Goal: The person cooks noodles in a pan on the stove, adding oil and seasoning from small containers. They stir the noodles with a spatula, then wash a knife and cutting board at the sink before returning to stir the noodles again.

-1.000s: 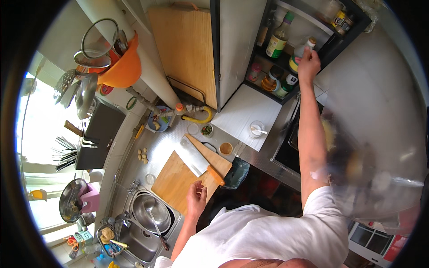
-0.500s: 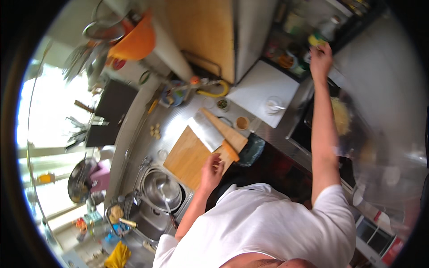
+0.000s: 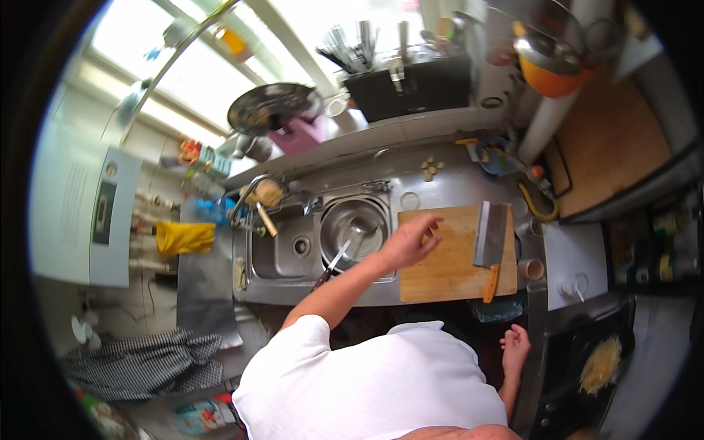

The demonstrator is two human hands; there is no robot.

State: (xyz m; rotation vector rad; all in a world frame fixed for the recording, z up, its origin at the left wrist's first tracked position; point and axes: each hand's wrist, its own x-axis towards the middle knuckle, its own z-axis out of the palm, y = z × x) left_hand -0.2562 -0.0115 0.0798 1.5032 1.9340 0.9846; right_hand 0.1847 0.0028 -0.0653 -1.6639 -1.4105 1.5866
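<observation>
My left hand hangs over the wooden cutting board, its fingers loosely bent and apart, holding nothing. On the board's right part lies a large cleaver with a wooden handle. Left of the board is a steel bowl in the sink, with a long-handled ladle inside. My right hand is low at the right, beside the black stove, with loosely curled fingers and nothing visible in it. A pale yellow mound of food sits on the stove.
The second sink basin adjoins the bowl. Yellow gloves hang left. Garlic cloves lie behind the board; a small cup and white board are right of it. A wok and knife rack stand by the window.
The view has swung toward the sink and window. My right hand has left the seasoning shelf and dropped low at my side. My left hand has reached farther over the board.
</observation>
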